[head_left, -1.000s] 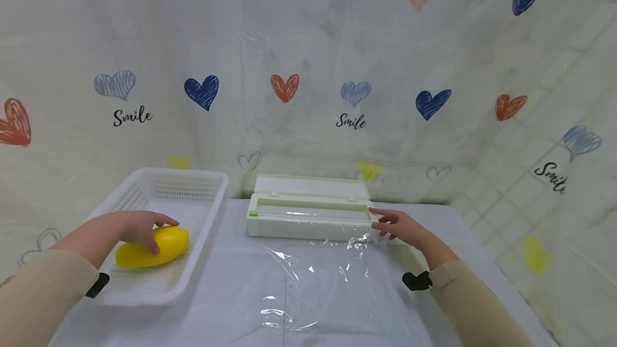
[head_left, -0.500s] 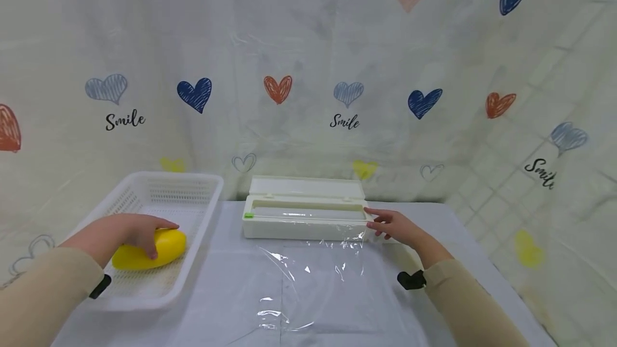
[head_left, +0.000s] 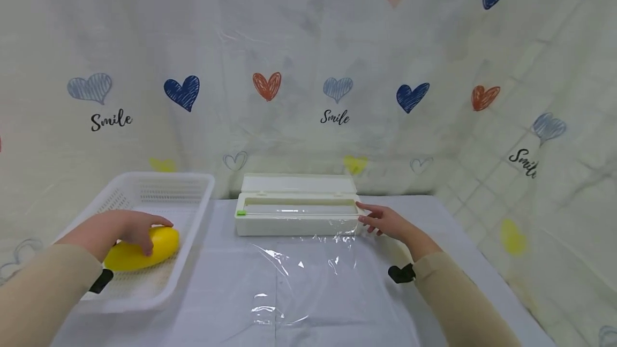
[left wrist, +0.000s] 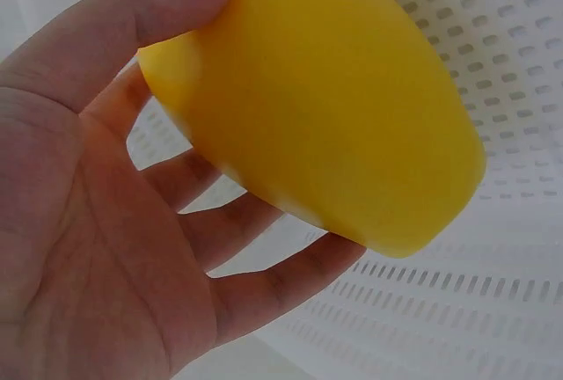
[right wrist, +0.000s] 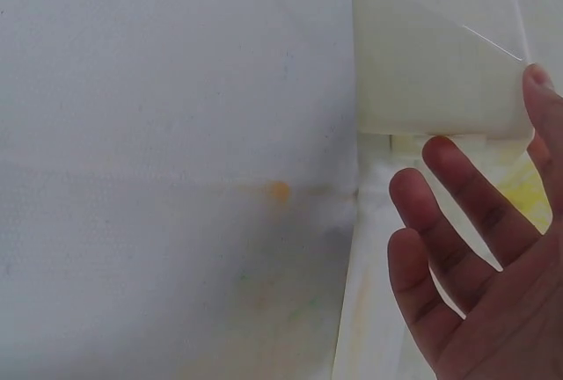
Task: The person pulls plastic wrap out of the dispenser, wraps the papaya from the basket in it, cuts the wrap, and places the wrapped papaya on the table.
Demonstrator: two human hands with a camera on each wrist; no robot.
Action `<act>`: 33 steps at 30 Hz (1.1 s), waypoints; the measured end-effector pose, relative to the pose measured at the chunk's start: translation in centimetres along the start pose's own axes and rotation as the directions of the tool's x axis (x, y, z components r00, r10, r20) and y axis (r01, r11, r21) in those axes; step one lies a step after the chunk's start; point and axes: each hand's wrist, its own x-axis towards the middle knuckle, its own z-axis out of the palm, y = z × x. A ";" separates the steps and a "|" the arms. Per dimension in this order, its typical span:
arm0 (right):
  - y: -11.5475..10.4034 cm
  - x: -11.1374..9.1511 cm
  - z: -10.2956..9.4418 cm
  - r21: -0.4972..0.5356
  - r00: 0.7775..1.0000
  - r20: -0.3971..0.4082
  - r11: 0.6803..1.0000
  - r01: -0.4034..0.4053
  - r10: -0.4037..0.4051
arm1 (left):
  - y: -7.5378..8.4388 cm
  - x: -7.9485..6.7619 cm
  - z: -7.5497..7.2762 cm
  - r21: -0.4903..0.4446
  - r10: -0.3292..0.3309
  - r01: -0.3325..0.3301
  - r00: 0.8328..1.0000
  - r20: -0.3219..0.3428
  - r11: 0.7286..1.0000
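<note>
My left hand [head_left: 131,225] grasps the yellow thing [left wrist: 334,116] from 2 sides, likely against slipping, in the basket [head_left: 166,174] by its right edge, while my right hand [head_left: 387,223] touches the box [head_left: 289,226], fingers loose, perhaps steadying it.

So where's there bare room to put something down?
On the white table: a strip between the white plastic basket and the clear film, and between the beige right sleeve and table edge. Crowded: the basket, with the left hand gripping a smooth yellow oblong, and the long white box, with the right hand at its end.
</note>
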 end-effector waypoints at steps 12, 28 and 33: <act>-0.4 0.5 0.3 0.022 1.000 0.014 1.000 -0.001 0.000 | -1.2 -0.6 -0.7 -0.127 0.045 -0.055 0.996 -0.076 0.990; -0.2 -0.1 0.2 -0.011 0.999 0.016 0.999 -0.030 0.030 | 1.1 -2.2 -2.1 0.051 0.293 -0.293 0.900 -0.322 0.955; -0.1 0.0 0.1 -0.010 0.999 0.028 1.000 -0.018 0.018 | 3.1 -2.7 -2.3 0.050 0.309 -0.312 0.881 -0.357 0.949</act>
